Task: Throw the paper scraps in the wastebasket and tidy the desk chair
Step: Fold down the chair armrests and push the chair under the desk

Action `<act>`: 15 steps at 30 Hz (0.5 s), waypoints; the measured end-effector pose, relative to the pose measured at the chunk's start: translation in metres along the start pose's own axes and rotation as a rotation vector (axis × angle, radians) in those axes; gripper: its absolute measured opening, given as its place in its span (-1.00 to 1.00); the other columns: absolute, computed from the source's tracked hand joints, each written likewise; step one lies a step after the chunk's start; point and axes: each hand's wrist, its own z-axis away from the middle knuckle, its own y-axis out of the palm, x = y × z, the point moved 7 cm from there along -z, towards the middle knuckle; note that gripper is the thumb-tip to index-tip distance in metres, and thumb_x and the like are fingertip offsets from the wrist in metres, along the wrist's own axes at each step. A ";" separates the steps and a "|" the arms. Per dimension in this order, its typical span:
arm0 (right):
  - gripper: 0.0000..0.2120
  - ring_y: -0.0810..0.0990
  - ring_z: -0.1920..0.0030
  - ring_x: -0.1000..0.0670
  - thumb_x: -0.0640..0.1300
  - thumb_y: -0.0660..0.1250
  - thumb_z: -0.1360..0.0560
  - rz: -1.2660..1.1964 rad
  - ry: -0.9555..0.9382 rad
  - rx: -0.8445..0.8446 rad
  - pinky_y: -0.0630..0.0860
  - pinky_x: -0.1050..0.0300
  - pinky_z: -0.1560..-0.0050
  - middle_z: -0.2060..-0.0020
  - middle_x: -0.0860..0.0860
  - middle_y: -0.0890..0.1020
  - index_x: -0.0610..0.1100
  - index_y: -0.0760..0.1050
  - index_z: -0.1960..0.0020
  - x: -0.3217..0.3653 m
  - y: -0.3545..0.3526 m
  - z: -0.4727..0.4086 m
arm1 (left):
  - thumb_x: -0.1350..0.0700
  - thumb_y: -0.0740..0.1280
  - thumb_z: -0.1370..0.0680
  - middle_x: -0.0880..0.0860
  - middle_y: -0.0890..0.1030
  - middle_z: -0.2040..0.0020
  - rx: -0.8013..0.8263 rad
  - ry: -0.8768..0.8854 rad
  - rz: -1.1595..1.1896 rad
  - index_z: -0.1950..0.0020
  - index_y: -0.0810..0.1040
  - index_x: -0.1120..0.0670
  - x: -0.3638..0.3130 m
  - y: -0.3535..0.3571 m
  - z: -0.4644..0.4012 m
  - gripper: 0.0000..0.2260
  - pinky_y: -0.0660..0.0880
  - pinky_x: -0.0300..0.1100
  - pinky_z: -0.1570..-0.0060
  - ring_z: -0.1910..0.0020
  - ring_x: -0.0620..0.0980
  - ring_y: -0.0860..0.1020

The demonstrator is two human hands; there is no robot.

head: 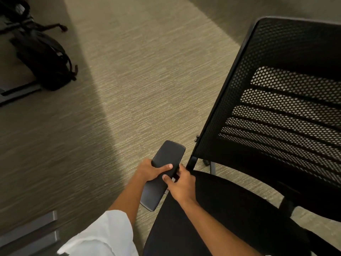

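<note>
A black desk chair with a mesh backrest (287, 108) and a dark seat (230, 218) fills the right side. Its black padded armrest (169, 154) sticks out to the left of the seat. My left hand (149, 171) grips the armrest from the left, thumb lying across its top. My right hand (180, 183) holds the armrest's right edge, fingers curled under it. No paper scraps or wastebasket are in view.
A black backpack (44, 58) lies on the carpet at the upper left beside a dark chair base (36, 26). A grey metal desk foot (27, 235) shows at the lower left. Open carpet (140, 71) stretches between backpack and chair.
</note>
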 end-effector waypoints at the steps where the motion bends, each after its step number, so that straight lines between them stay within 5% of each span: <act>1: -0.54 0.63 -0.15 0.02 -0.02 0.53 -0.42 0.034 -0.016 0.007 0.58 0.12 -0.13 -0.09 -0.01 0.67 -0.09 0.50 -0.26 0.003 -0.006 0.001 | -0.40 0.48 -0.30 0.06 0.66 0.10 -0.032 -0.019 -0.038 0.00 0.61 0.10 0.000 0.001 0.005 -0.40 0.47 -0.18 0.32 0.17 -0.01 0.61; 4: -0.46 0.56 -0.23 -0.07 0.10 0.46 -0.45 0.219 -0.050 0.005 0.50 0.16 -0.07 -0.16 -0.06 0.62 -0.09 0.42 -0.33 0.015 -0.035 0.007 | -0.46 0.40 -0.33 0.14 0.62 -0.09 -0.107 -0.107 -0.189 -0.19 0.50 0.14 -0.001 0.004 0.022 -0.25 0.59 -0.02 0.00 -0.05 0.11 0.60; 8: -0.29 0.43 -0.41 -0.08 0.11 0.41 -0.50 0.350 -0.143 -0.037 0.43 0.02 -0.36 -0.38 -0.11 0.49 -0.08 0.24 -0.54 0.057 -0.101 0.020 | -0.46 0.40 -0.31 0.14 0.46 -0.32 -0.189 -0.116 -0.392 -0.38 0.32 0.15 -0.030 -0.007 0.055 -0.11 0.46 0.00 -0.29 -0.34 0.15 0.43; 12: -0.50 0.60 -0.23 0.06 0.03 0.44 -0.50 0.338 -0.441 -0.148 0.52 0.11 -0.28 -0.21 -0.01 0.65 -0.12 0.47 -0.39 0.129 -0.189 0.052 | -0.38 0.39 -0.40 0.17 0.49 -0.32 -0.198 -0.026 -0.310 -0.39 0.35 0.19 -0.089 -0.029 0.088 -0.19 0.48 -0.02 -0.20 -0.30 0.16 0.48; 15: -0.71 0.66 -0.05 0.15 0.07 0.40 -0.53 0.371 -0.771 -0.445 0.60 0.14 -0.12 -0.02 0.07 0.71 -0.07 0.62 -0.16 0.194 -0.290 0.095 | -0.22 0.45 -0.45 0.13 0.59 -0.17 -0.217 0.080 -0.195 -0.27 0.49 0.18 -0.150 -0.049 0.117 -0.41 0.53 -0.06 -0.05 -0.14 0.10 0.57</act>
